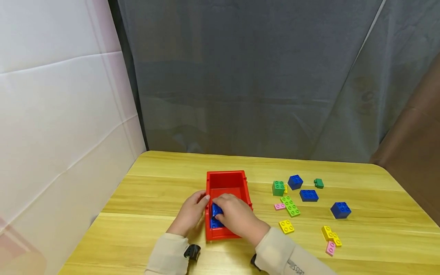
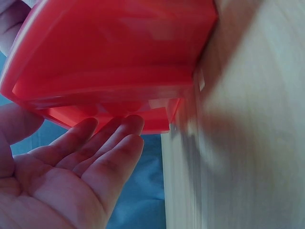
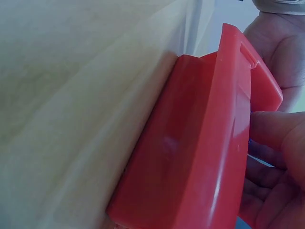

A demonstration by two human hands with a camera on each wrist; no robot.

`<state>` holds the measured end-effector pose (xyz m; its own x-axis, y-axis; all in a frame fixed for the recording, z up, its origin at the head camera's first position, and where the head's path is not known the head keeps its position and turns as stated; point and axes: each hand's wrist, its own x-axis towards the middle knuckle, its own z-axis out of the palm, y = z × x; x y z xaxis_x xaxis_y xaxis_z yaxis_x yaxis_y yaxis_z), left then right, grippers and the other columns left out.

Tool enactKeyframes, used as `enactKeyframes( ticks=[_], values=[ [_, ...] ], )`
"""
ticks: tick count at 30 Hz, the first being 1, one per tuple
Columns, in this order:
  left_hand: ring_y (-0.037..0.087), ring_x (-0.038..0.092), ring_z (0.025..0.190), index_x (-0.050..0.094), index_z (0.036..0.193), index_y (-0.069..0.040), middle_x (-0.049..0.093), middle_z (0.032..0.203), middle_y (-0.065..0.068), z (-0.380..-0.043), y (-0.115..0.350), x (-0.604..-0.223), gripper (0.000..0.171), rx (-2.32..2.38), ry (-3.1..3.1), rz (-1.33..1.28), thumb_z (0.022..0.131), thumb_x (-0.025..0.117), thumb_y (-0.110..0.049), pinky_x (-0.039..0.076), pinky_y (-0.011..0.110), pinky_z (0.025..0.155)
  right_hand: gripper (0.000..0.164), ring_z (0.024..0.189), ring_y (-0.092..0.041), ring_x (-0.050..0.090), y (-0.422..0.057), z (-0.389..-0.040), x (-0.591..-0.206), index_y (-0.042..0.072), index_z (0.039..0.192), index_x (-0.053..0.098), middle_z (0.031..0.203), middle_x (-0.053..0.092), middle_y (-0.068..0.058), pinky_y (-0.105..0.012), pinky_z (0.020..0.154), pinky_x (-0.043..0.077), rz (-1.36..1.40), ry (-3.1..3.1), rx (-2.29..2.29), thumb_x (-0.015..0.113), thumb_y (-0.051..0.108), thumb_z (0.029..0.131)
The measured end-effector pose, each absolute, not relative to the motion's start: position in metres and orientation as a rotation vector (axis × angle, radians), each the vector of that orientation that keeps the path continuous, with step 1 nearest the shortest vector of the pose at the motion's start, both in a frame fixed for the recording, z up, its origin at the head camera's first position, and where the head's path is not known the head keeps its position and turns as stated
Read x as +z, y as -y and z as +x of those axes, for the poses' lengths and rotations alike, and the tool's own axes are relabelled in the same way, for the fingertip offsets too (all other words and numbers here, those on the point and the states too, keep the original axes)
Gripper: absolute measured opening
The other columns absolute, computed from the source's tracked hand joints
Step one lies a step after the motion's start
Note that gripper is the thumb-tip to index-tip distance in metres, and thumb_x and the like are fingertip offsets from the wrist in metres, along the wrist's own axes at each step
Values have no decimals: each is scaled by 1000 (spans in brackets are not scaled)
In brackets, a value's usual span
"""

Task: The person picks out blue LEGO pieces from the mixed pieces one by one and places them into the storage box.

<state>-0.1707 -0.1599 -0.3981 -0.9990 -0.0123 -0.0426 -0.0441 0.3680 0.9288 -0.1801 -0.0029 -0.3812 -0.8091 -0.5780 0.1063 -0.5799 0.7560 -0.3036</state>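
Note:
A red bin stands on the table, with blue bricks along its left side. My right hand reaches into the bin, its thumb and fingertips pinching a blue brick. Next to that brick, nearer the front wall, lies another blue brick. The right wrist view shows the same hand behind the red wall, which hides most of what it holds. My left hand is at the bin's left wall, thumb at the rim. In the left wrist view its fingers extend nearly straight beneath the lip.
Right of the bin lie a green brick, a lime brick, a yellow brick and a pink brick. Farther right are several blue bricks, one standing apart, and a yellow-pink cluster. A grey curtain hangs behind the table.

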Motion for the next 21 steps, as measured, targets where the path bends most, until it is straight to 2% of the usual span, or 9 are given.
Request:
enactKeyframes(
  ticks=[14, 21],
  values=[
    [41, 48, 125, 51, 134, 4, 55, 133, 22, -171, 159, -395, 40, 1744, -2572, -67, 102, 44, -20, 36, 58, 105, 43, 114, -22, 58, 10, -185, -386, 4, 124, 63, 123, 63, -8, -35, 97, 50, 894, 3022, 563, 74, 20, 85],
    [40, 49, 124, 51, 134, 3, 54, 134, 22, -169, 160, -396, 41, 1735, -2572, -78, 103, 45, -21, 40, 57, 102, 43, 114, -23, 59, 12, -185, -390, 4, 124, 64, 122, 64, -8, -35, 97, 49, 917, 3016, 535, 73, 21, 86]
  ],
)
